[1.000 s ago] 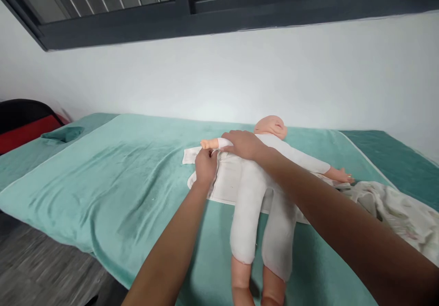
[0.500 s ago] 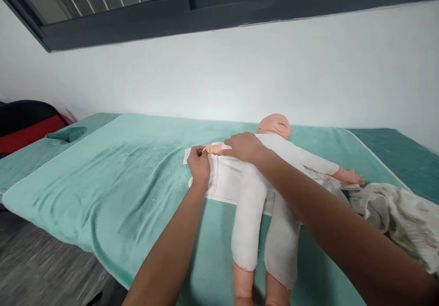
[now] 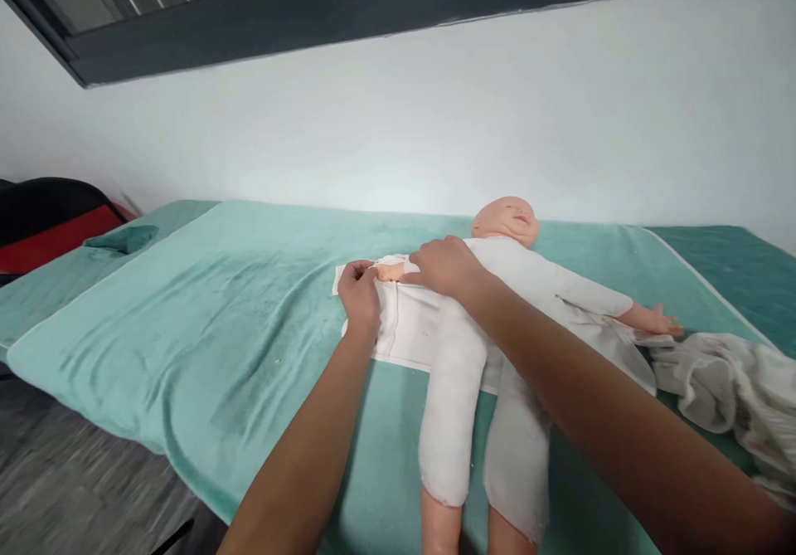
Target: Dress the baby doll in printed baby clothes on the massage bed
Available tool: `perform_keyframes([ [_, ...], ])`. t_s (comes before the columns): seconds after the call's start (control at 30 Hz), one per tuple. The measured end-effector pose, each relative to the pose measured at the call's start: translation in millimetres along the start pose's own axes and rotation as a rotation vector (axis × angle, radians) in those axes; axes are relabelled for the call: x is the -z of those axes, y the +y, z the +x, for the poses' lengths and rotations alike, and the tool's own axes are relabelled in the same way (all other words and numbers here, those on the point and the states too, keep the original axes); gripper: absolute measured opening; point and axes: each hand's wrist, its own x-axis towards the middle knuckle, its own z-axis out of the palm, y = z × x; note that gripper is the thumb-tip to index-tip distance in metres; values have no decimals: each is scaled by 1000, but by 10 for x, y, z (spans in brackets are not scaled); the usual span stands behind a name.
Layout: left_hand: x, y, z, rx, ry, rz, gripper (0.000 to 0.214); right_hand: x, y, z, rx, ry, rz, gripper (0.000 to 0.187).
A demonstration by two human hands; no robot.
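Observation:
A baby doll (image 3: 457, 381) with a white cloth body lies on its back, its head at the far side. Under it is spread a white baby garment (image 3: 414, 327), part of which sticks out beyond the doll's hand on the left. My left hand (image 3: 361, 294) is closed in a pinch on this garment, right beside the doll's small hand (image 3: 391, 272). Wrapped over the doll's arm near the wrist is my right hand (image 3: 444, 266), its forearm crossing above the doll's body. The doll's other arm (image 3: 650, 319) stretches out to the right.
A teal blanket (image 3: 186, 323) covers the bed, which stands against a white wall (image 3: 398, 132) below a dark window frame (image 3: 205, 45). Crumpled patterned cloth (image 3: 740, 381) lies at the right. A black and red object (image 3: 59, 227) is at the far left.
The doll's head and its outstretched arm appear slightly farther right, with the head turned more upward. Both my hands keep nearly the same place and hold. The view has shifted slightly.

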Motion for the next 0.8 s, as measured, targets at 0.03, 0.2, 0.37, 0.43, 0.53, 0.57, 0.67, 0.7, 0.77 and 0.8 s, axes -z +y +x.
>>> perform_keyframes([
  [0.03, -4, 11, -20, -48, -7, 60, 8, -10, -3, 11, -2, -4, -10, 45],
  [0.2, -16, 60, -115, -295, -80, 359, 14, -58, 1, 51, 1, 1, -26, 43],
  [0.37, -68, 98, -206, -544, -327, 499, 19, -122, -24, 70, 19, 48, -25, 33],
  [0.43, -89, 103, -222, -552, -431, 543, 20, -149, -44, 85, 18, 54, -24, 26],
  [0.53, -101, 92, -212, -536, -447, 557, 18, -168, -58, 103, 14, 71, -9, 21],
  [0.57, -100, 84, -203, -532, -435, 542, 17, -164, -55, 98, 15, 92, 5, 21],
  [0.67, -84, 52, -165, -500, -386, 479, 15, -123, -3, 13, 5, 174, 95, 25],
  [0.7, -77, 39, -149, -484, -360, 460, 16, -106, 35, -46, -17, 216, 150, 27],
  [0.77, -60, 11, -113, -442, -284, 438, 21, -88, 151, -209, -101, 337, 291, 29],
  [0.8, -53, -5, -92, -410, -233, 433, 22, -92, 230, -308, -168, 417, 368, 30],
])
